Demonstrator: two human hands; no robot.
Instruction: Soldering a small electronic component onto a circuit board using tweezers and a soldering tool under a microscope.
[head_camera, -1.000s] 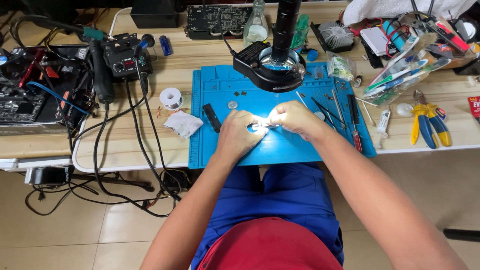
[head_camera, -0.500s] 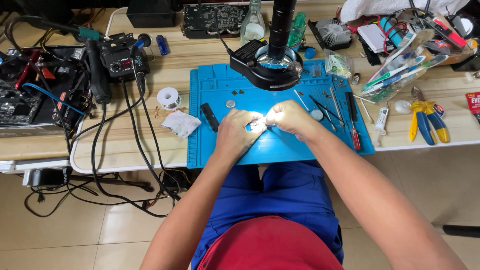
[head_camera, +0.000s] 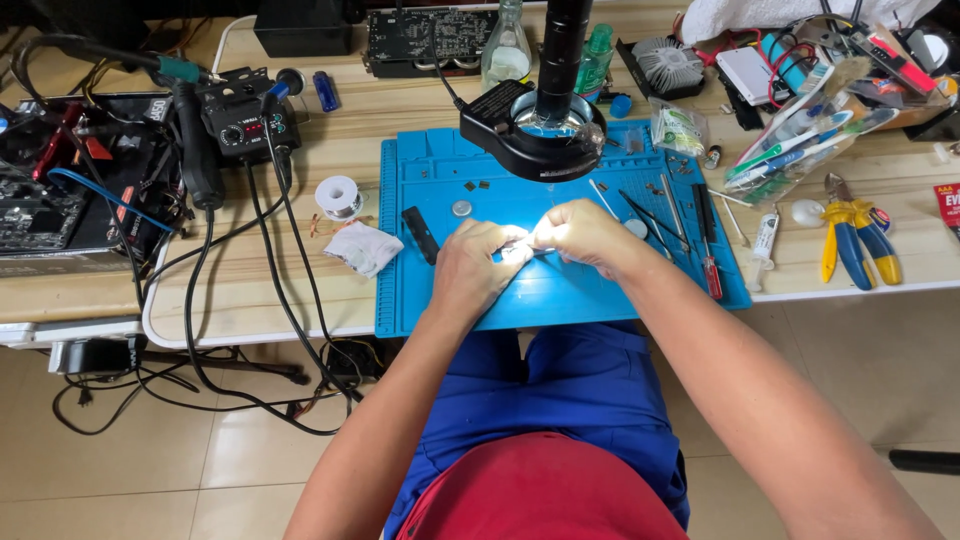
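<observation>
Head view: left hand (head_camera: 478, 262) and right hand (head_camera: 580, 232) pinch together on small bright part (head_camera: 522, 248), low over blue mat (head_camera: 560, 300), under ring lamp (head_camera: 533, 135) for light; tweezers (head_camera: 650, 215) lie within reach.

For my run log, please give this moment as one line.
left hand: on small part | right hand: on small part | blue mat | ring lamp above
</observation>
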